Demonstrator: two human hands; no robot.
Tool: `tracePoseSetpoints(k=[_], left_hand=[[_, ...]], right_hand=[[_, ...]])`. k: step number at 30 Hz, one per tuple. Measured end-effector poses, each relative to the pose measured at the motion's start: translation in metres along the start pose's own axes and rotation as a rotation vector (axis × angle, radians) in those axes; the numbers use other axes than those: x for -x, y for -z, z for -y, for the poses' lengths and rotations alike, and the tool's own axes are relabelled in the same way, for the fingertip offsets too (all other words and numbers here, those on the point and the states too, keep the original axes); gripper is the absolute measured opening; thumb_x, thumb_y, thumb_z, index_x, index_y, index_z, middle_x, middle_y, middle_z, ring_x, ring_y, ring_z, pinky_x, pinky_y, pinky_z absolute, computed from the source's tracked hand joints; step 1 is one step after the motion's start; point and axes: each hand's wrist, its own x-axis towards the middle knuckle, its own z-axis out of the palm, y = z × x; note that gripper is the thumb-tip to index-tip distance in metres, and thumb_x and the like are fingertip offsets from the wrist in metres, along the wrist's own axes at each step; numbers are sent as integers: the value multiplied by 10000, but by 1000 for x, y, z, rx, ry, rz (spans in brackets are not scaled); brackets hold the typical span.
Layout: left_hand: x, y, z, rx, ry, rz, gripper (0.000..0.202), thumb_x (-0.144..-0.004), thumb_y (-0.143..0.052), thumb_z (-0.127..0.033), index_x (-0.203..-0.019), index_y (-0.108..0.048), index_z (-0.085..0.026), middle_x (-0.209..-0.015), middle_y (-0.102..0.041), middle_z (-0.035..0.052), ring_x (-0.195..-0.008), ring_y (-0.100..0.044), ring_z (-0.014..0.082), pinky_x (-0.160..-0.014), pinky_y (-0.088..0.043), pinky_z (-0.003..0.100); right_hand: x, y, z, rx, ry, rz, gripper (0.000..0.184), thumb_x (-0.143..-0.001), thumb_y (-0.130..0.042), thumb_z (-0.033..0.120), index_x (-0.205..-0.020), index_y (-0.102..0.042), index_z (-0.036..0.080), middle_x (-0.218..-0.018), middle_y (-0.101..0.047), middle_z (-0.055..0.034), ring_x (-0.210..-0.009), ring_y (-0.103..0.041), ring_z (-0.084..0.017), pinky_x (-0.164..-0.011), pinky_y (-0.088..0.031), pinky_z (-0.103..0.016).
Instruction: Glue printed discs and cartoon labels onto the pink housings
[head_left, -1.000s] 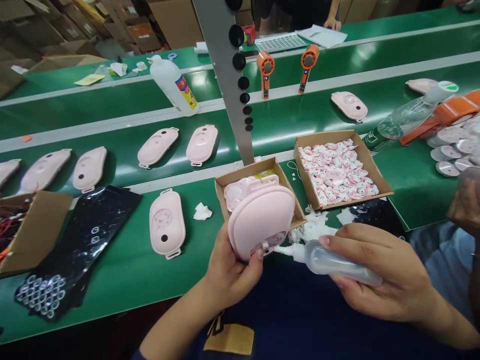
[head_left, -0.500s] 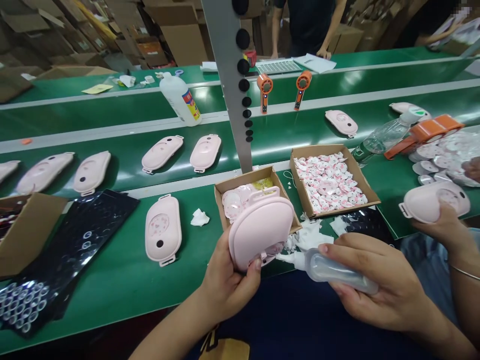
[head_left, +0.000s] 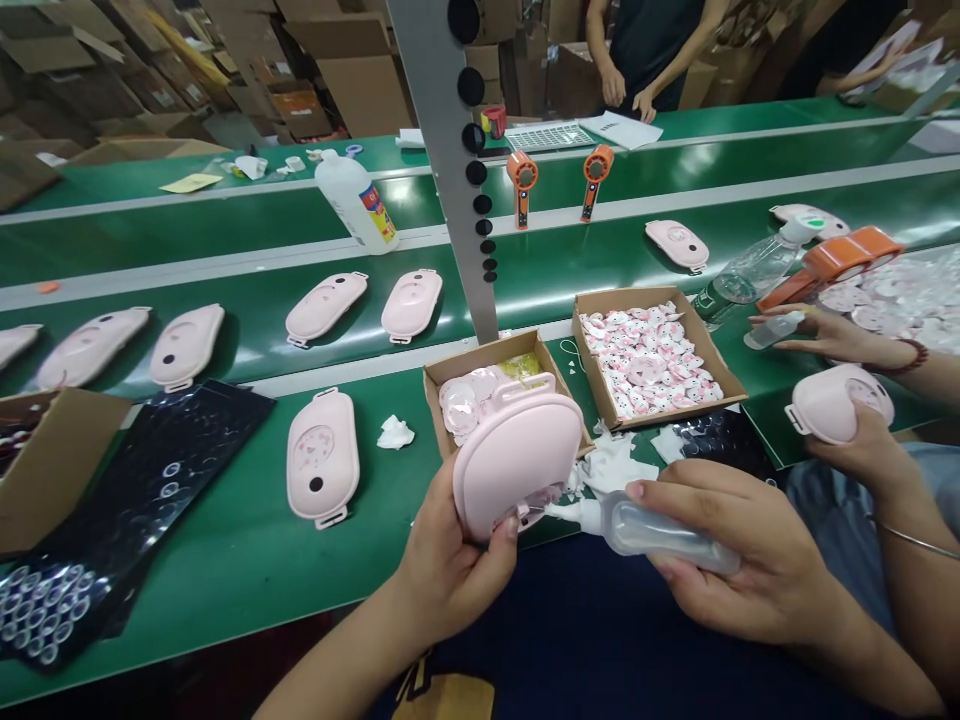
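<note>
My left hand [head_left: 454, 560] grips a pale pink oval plastic case [head_left: 517, 455], tilted up in front of me, with its thumb at the lower edge by a clear window. My right hand [head_left: 750, 560] is closed around a translucent squeeze bottle [head_left: 660, 532]. The bottle's thin white nozzle points left, its tip at or very near the case's lower edge; I cannot tell whether they touch. Behind the case stands a cardboard box [head_left: 431, 385] with clear and pink round pieces. Beside it, another box [head_left: 660, 412] holds many small white and pink figures.
Finished-looking pink cases like this one [head_left: 324, 455] lie on the green bench. Crumpled tissue [head_left: 615, 462] sits near my hands. At right, a co-worker's hand [head_left: 862, 440] holds another case. A metal post [head_left: 450, 180] rises behind the boxes. A large white bottle [head_left: 352, 205] stands further back.
A co-worker's other hand with a small bottle has come into view at right. The person at the back has brought both hands together. My hands keep nearly the same pose.
</note>
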Motion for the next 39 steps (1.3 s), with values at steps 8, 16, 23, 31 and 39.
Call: tracePoseSetpoints(k=[8,16,23,31,39], left_hand=[[2,-1,-6,58,36,-29,696,-818,-669,-127,-1461,-414,-202,-1301,-607,143,-1169,-620,291,-1010,-512,410],[-2,-12,2,678,534,-83,735,-815,-749,-356,-1453,-407,-225,-1312,-630,145,-1185,-622,329,-958,-554,455],[-5,-16,1,864,610,-61,769,-798,-775,-334,-1455,-391,-225,-1293,-652,140,-1137,-649,316,-904,-579,423],[-2,-16,0,798,596,-78,727,-801,-785,-332,-1421,-424,-219,-1334,-629,153,-1185,-627,323,-967,-552,453],[-1,-19,3,696,569,-75,830,-809,-773,-372,-1505,-339,-240,-1359,-614,145,-1216,-609,320,-996,-534,452]], right_hand=[[2,-1,2,-24,11,12,402,-818,-546,125,-1209,-582,211,-736,-643,-18,-603,-597,-153,-519,-498,-255],[3,-5,-2,-85,-21,-79,393,-814,-577,141,-1198,-609,218,-760,-661,-12,-603,-605,-147,-535,-507,-248],[6,-13,-2,-39,0,-92,386,-836,-603,156,-1221,-596,185,-758,-634,-28,-613,-587,-154,-548,-502,-263],[6,-9,5,29,5,-83,398,-840,-593,143,-1235,-584,186,-772,-654,-35,-630,-616,-167,-569,-526,-280],[10,-3,10,50,6,-86,446,-836,-594,139,-1274,-563,216,-780,-666,-33,-647,-636,-176,-571,-541,-283]])
